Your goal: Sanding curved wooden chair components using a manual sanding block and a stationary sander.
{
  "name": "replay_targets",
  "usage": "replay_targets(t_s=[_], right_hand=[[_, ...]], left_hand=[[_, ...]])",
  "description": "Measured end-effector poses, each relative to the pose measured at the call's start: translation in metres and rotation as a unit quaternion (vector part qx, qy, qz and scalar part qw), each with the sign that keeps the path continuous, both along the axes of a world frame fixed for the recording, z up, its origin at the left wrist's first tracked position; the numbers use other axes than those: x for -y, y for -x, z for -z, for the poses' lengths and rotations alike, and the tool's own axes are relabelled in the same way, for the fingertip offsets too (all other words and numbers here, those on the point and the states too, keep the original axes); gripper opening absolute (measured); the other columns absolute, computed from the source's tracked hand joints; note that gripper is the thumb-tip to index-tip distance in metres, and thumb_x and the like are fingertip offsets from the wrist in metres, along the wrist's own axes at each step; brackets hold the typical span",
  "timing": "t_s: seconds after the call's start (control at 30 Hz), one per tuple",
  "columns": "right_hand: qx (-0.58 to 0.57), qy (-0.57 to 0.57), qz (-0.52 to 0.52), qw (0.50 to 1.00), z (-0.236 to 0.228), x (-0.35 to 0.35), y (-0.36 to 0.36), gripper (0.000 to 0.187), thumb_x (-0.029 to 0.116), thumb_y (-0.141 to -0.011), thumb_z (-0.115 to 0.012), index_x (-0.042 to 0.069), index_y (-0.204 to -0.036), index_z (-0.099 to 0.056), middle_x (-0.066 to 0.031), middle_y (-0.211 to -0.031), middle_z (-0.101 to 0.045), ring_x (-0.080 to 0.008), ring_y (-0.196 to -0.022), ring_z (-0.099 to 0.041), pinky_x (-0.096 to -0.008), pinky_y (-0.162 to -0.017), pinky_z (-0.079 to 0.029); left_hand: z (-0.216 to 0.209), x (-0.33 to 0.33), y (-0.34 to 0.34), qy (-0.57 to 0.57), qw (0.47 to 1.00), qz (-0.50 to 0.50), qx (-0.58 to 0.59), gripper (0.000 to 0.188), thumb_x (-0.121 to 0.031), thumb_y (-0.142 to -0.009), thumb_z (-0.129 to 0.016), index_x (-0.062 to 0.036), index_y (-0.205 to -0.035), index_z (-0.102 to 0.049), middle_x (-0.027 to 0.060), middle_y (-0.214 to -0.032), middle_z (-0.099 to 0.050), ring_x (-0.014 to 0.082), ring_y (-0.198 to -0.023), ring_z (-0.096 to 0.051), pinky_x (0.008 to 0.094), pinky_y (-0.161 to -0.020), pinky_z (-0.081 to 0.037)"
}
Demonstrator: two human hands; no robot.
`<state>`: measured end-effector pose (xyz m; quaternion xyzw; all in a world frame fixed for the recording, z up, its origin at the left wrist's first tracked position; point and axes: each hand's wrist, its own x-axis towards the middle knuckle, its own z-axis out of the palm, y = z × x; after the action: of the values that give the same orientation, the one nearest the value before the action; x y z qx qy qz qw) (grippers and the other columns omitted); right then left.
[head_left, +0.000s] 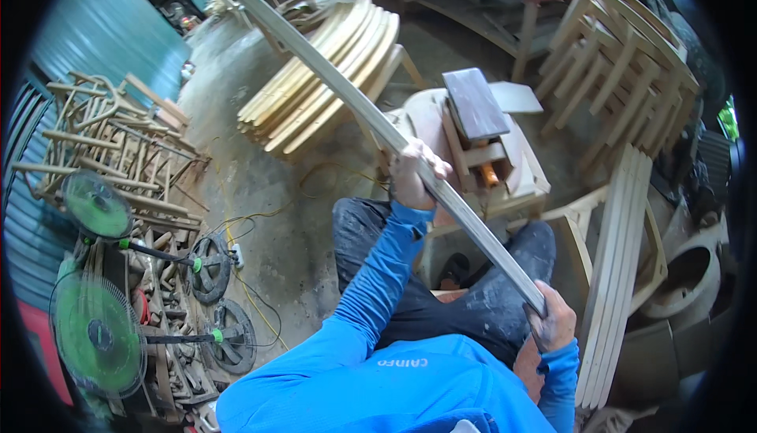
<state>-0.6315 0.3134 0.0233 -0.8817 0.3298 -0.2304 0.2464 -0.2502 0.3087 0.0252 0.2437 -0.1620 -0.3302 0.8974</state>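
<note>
A long, narrow wooden slat (339, 86) runs slantwise across the view, from the far left down to near my right knee. My left hand (419, 174) is closed around it part way along. At its near end, my right hand (550, 319) grips it with the fingers wrapped over the wood. Just beyond my left hand, what looks like an upturned belt sander (477, 106), with a flat grey top and an orange part, sits in a wooden holder on a pale stand (520, 169). The slat passes in front of the stand, apart from the grey top.
Several pale slats (619, 275) lean on a wooden frame at my right. Curved wooden pieces (331, 70) are stacked beyond my left hand. Chair frames (615, 54) are piled far right, others (110, 137) far left. Two green fans (98, 334) stand left, near a yellow cord (260, 307).
</note>
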Motion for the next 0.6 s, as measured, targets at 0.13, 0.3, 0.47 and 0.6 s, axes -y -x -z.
replay_targets(t_s=[0.13,0.3,0.47,0.6], right_hand=[[-0.052,0.032,-0.016,0.998,0.012,0.002,-0.005,0.073,0.011,-0.072,-0.084,0.011,-0.140,-0.057,-0.0161,-0.112,-0.066,-0.0368,-0.105,-0.065,-0.0448,-0.089,-0.052],[-0.022,0.055,0.000,0.998,-0.001,0.000,-0.005,0.064,0.006,-0.076,-0.081,0.008,-0.137,-0.061,-0.0156,-0.122,-0.063,-0.0359,-0.110,-0.063,-0.0436,-0.093,-0.052],[0.043,0.096,0.023,0.994,-0.028,-0.010,0.009,0.052,0.002,-0.078,-0.081,0.003,-0.128,-0.066,-0.0174,-0.125,-0.064,-0.0363,-0.112,-0.065,-0.0422,-0.095,-0.054],[0.120,0.158,0.020,0.980,-0.081,-0.025,0.015,0.042,0.001,-0.079,-0.081,0.002,-0.120,-0.069,-0.0197,-0.125,-0.065,-0.0363,-0.111,-0.067,-0.0427,-0.092,-0.057]], left_hand=[[-0.012,-0.001,-0.009,0.020,0.996,-0.019,0.085,0.018,-0.022,-0.096,-0.066,-0.0126,-0.086,-0.053,0.0021,-0.066,-0.053,0.0194,-0.053,-0.059,0.0423,-0.061,-0.055],[-0.051,0.001,-0.026,-0.020,0.989,-0.035,0.140,0.015,-0.012,-0.092,-0.066,-0.0107,-0.085,-0.053,0.0034,-0.066,-0.053,0.0215,-0.051,-0.060,0.0431,-0.061,-0.057],[-0.083,-0.006,-0.024,-0.160,0.947,-0.085,0.264,0.011,-0.008,-0.089,-0.069,-0.0054,-0.088,-0.059,0.0054,-0.069,-0.061,0.0207,-0.054,-0.064,0.0381,-0.058,-0.057],[-0.091,-0.003,-0.015,-0.219,0.835,-0.189,0.469,0.013,-0.006,-0.081,-0.074,-0.0004,-0.089,-0.067,0.0100,-0.077,-0.070,0.0193,-0.062,-0.071,0.0319,-0.054,-0.056]])
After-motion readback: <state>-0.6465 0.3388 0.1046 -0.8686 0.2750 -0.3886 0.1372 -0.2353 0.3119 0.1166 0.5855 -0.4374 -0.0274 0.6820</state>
